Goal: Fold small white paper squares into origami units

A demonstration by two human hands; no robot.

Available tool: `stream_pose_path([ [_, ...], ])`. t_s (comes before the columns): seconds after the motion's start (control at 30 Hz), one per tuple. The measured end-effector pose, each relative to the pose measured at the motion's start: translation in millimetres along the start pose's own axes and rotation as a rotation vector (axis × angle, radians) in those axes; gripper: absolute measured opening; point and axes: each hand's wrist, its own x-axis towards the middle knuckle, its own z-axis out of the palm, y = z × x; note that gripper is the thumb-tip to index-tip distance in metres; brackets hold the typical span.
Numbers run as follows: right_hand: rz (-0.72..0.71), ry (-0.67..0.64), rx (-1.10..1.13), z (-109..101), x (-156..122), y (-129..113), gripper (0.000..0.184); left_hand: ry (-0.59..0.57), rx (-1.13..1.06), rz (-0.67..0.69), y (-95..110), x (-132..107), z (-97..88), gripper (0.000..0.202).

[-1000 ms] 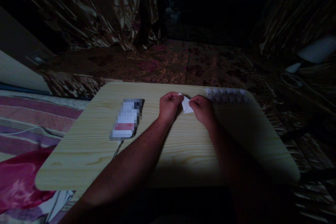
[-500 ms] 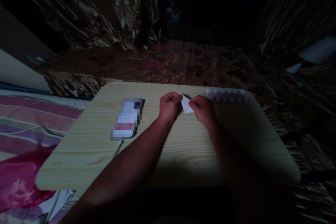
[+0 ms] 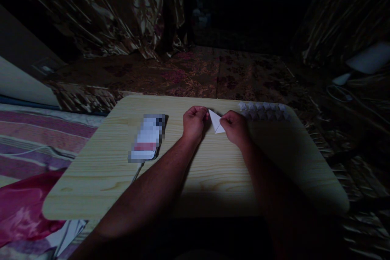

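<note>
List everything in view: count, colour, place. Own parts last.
Folded paper: 1, white, at the right hand's fingertips
Folded pieces: too dark to count, pale, rows at table's far right
Table: 1, light wood grain, centre
Pixelated device: 1, pale with red band, table's left
Cable: 1, pale, from device's near end
Lamp-like object: 1, whitish, right edge
Curtains: 2, brown-gold, far left and right
Patterned cloth: brown-red, beyond table
Striped bedding: purple-pink-white, left
Glossy fabric: 1, pink-red, lower left
Left hand: 1, beside paper's tip, contact unclear
Right hand: 1, pinching paper's right side
</note>
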Motion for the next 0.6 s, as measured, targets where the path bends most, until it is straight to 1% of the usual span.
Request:
stream_pose_path([
  [0.1, 0.001, 0.030, -0.034, -3.0, 1.9, 2.1, 0.011, 0.066, 0.017, 0.033, 1.7, 1.5, -0.5, 0.016],
  [0.13, -0.002, 0.032, -0.029, -3.3, 2.2, 2.6, 0.012, 0.041, 0.015, 0.022, 2.1, 0.8, 0.0, 0.017],
  [0.27, -0.023, 0.008, -0.016, -1.4, 0.9, 1.8, 0.013, -0.131, 0.037, -0.054, 2.4, -4.8, 3.3, 0.027],
  [0.33, -0.020, 0.005, -0.008, -0.1, -0.2, 0.8, 0.013, -0.164, 0.066, -0.092, 1.9, -6.8, 3.7, 0.028],
  [0.5, -0.023, -0.005, 0.001, 0.7, -0.2, -1.5, 0.014, -0.129, 0.081, -0.087, 1.0, -7.2, 3.1, 0.029],
  [0.6, 0.000, -0.003, -0.004, -0.2, 1.1, -2.2, 0.014, -0.111, 0.120, -0.087, 1.5, -6.2, 3.4, 0.031],
])
